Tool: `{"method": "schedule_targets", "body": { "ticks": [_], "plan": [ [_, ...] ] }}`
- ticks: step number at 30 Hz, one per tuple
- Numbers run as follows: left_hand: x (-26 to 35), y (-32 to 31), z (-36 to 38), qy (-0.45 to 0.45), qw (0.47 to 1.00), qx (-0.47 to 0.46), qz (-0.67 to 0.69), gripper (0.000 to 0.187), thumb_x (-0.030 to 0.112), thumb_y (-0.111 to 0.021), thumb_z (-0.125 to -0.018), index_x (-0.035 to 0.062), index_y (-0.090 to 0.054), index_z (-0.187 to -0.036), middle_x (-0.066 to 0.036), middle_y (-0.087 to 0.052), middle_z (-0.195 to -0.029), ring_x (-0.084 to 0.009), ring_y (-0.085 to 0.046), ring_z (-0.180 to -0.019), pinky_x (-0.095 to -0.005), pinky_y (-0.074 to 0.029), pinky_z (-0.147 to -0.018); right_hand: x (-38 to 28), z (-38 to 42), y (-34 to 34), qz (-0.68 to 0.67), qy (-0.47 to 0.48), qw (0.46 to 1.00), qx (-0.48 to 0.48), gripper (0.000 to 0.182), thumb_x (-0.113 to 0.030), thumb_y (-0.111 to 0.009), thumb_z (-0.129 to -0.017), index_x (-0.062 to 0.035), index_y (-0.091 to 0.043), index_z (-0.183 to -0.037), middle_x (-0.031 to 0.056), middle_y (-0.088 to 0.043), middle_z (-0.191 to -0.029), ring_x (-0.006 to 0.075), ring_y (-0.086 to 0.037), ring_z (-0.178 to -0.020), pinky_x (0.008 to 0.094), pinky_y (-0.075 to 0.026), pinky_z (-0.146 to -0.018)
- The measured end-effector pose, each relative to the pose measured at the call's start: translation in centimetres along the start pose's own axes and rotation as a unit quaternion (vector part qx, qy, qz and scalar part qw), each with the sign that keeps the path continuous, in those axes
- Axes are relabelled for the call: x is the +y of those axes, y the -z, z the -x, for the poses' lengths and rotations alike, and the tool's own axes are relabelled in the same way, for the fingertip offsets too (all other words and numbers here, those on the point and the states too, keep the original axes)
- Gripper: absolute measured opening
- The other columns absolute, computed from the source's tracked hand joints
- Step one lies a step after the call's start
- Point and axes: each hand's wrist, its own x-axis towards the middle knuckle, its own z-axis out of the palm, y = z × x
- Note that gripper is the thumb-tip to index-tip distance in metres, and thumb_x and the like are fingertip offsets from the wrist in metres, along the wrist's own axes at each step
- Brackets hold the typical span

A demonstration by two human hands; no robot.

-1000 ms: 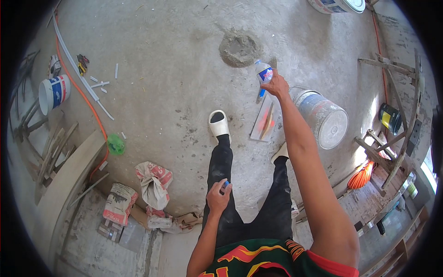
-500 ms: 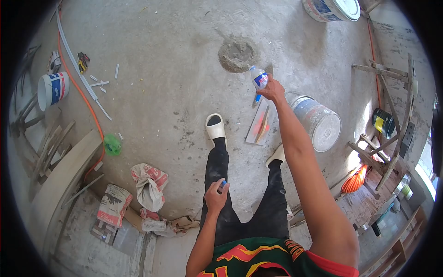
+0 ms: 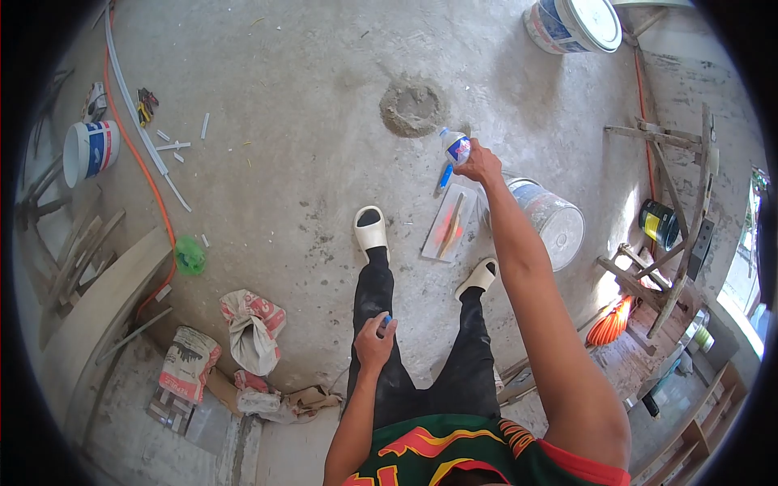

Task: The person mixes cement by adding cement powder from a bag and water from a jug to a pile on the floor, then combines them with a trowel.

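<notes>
My right hand (image 3: 481, 162) is wrapped round a clear plastic bottle (image 3: 456, 149) with a blue and red label. The bottle's neck tilts toward a ring-shaped heap of wet mortar (image 3: 412, 107) on the concrete floor, with a hollow in its middle. Whether liquid is flowing out cannot be made out. Near my left thigh, my left hand (image 3: 374, 347) pinches a small blue bottle cap (image 3: 386, 322). Below the bottle lie a blue-handled tool (image 3: 446, 175), its far part hidden by my hand, and a plastering float (image 3: 448, 224) with a wooden handle.
A white bucket (image 3: 559, 231) stands right of my forearm, and another lidded bucket (image 3: 571, 28) at upper right. Wooden trestles (image 3: 673, 162) line the right wall. At left are an orange hose (image 3: 146, 162), a small bucket (image 3: 91, 152), a green bag (image 3: 190, 255) and cement sacks (image 3: 253, 332).
The view has shifted slightly, so the floor items appear a little lower and to the left. My right hand still holds the tilted bottle, and my left hand still holds the cap.
</notes>
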Motion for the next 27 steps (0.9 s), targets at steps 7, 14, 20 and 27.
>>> {"method": "schedule_targets", "body": {
  "ticks": [7, 14, 20, 27],
  "plan": [
    [0.3, 0.5, -0.2, 0.001, 1.0, -0.003, 0.01, 0.037, 0.036, -0.07, -0.087, 0.0058, -0.071, -0.109, -0.008, -0.066, -0.082, -0.0229, -0.065, -0.071, -0.0344, -0.05, -0.066, -0.5, 0.6, 2.4, 0.046, -0.003, 0.999, 0.0, 0.073, -0.037, -0.079, -0.056, -0.0106, -0.054, -0.119, 0.0155, -0.07, -0.102, 0.0343, -0.068, -0.096, 0.0427, -0.055, -0.08],
    [-0.2, 1.0, -1.0, -0.009, 0.998, 0.03, 0.056, 0.038, 0.036, -0.071, -0.087, 0.0053, -0.07, -0.109, -0.01, -0.066, -0.083, -0.0244, -0.065, -0.071, -0.0348, -0.051, -0.067, -2.9, 1.4, 6.8, 0.156, -0.018, 0.987, -0.018, 0.07, -0.029, -0.079, -0.058, -0.0103, -0.053, -0.121, 0.0113, -0.069, -0.105, 0.0283, -0.069, -0.098, 0.0384, -0.056, -0.08],
    [-0.4, 1.8, -1.9, -0.016, 0.992, 0.037, 0.117, 0.04, 0.033, -0.073, -0.086, 0.0024, -0.069, -0.112, -0.012, -0.069, -0.089, -0.0232, -0.067, -0.075, -0.0333, -0.052, -0.07, -4.2, 2.1, 11.7, 0.242, -0.03, 0.97, 0.014, 0.066, -0.023, -0.08, -0.057, -0.0109, -0.058, -0.119, 0.0116, -0.07, -0.106, 0.0278, -0.069, -0.099, 0.0418, -0.056, -0.079],
    [2.0, 4.8, -2.9, 0.003, 0.982, -0.023, 0.19, 0.038, 0.019, -0.077, -0.082, -0.0012, -0.067, -0.113, -0.014, -0.072, -0.097, -0.0181, -0.07, -0.082, -0.0298, -0.054, -0.076, -5.4, 6.6, 20.3, 0.347, -0.037, 0.932, 0.104, 0.053, -0.022, -0.077, -0.073, -0.0138, -0.058, -0.122, 0.0121, -0.069, -0.111, 0.031, -0.068, -0.103, 0.05, -0.054, -0.084]
  ]
}}
